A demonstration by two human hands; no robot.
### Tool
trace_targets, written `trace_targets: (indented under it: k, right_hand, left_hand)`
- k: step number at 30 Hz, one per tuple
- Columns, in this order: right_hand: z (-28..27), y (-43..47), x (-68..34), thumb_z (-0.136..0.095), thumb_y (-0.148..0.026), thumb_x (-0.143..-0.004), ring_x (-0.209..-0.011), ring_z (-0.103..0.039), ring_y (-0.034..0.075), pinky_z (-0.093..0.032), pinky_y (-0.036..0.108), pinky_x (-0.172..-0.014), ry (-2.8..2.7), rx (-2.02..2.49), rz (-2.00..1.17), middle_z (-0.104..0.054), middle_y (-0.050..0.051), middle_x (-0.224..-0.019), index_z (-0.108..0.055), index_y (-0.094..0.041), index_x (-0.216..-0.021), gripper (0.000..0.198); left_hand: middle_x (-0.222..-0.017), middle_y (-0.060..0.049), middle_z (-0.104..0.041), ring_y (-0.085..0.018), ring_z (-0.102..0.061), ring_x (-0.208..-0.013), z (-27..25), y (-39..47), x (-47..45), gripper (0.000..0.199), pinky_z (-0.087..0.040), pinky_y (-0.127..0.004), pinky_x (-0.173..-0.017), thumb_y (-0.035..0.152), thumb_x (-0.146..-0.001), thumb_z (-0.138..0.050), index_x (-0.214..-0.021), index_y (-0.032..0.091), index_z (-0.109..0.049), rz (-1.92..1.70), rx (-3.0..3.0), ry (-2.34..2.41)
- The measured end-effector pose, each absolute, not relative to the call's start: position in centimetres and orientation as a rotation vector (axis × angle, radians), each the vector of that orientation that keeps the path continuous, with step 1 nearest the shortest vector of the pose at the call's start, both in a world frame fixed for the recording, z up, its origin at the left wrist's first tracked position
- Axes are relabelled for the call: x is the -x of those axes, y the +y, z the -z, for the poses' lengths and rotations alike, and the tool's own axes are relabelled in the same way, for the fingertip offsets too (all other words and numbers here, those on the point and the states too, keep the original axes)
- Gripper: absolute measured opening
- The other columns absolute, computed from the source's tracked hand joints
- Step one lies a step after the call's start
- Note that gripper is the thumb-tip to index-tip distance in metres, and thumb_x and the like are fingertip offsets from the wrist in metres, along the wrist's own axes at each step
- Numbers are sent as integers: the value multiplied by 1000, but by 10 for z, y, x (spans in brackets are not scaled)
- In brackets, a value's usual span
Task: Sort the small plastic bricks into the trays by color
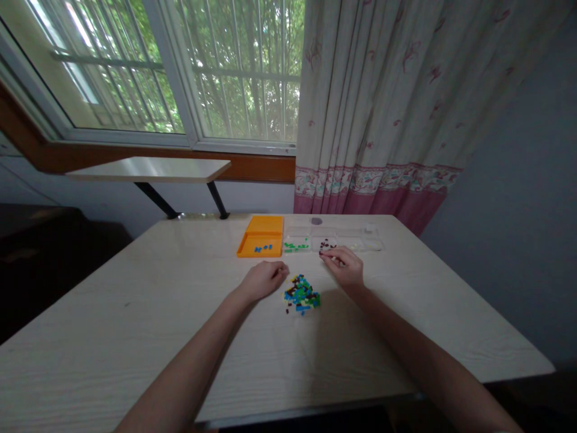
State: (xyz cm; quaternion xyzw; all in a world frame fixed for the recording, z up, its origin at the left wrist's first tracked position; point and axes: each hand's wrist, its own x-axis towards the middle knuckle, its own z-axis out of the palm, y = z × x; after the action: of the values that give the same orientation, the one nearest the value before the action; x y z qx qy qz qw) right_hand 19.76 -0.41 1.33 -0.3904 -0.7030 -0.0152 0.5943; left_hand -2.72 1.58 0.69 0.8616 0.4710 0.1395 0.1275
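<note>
A mixed pile of small building bricks (301,293) in blue, green, brown and yellow lies on the table between my hands. My right hand (347,270) pinches a small dark brown brick (321,253) at the front edge of a clear box (314,238) that has several brown bricks (325,243) inside. To the left of the pile, my left hand (261,280) rests low over the table with its fingers curled together; what they hold, if anything, is too small to make out.
Behind my left hand stands an open orange case (264,225) with several blue bricks (263,248). Green bricks (296,245) lie in a clear compartment beside it. More clear compartments (370,236) extend right. A raised shelf (153,169) stands at the table's back left.
</note>
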Motion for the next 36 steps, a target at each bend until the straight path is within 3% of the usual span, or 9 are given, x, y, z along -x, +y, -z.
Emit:
trace_targets:
  k: [13, 23, 36]
  right_hand:
    - [-13, 0, -204, -56, -27, -74, -46, -43, 7, -39, 21, -47, -1645, 1018, 15, -60, 2, -70, -64, -19, -75, 11]
    - [3, 37, -241, -49, -31, -73, -61, -51, 13, -39, 24, -59, -1535, 1428, 6, -62, 3, -74, -63, -17, -80, 21]
    - [15, 47, -252, -44, -28, -76, -69, -54, 15, -40, 26, -67, -1668, 1491, 13, -62, 5, -81, -63, -16, -89, 26]
  left_hand:
    - [-75, -4, -62, -14, -54, -65, -7, 15, 27, 33, -32, -20, -55, 38, -83, -33, -83, 18, -60, -398, -2498, 1379]
    - [-76, -4, -62, -14, -55, -70, -6, 17, 28, 30, -35, -21, -60, 35, -83, -33, -81, 18, -58, -390, -2494, 1347]
    - [-77, -5, -62, -13, -54, -66, -11, 16, 29, 31, -33, -20, -56, 35, -82, -34, -82, 18, -60, -380, -2481, 1377]
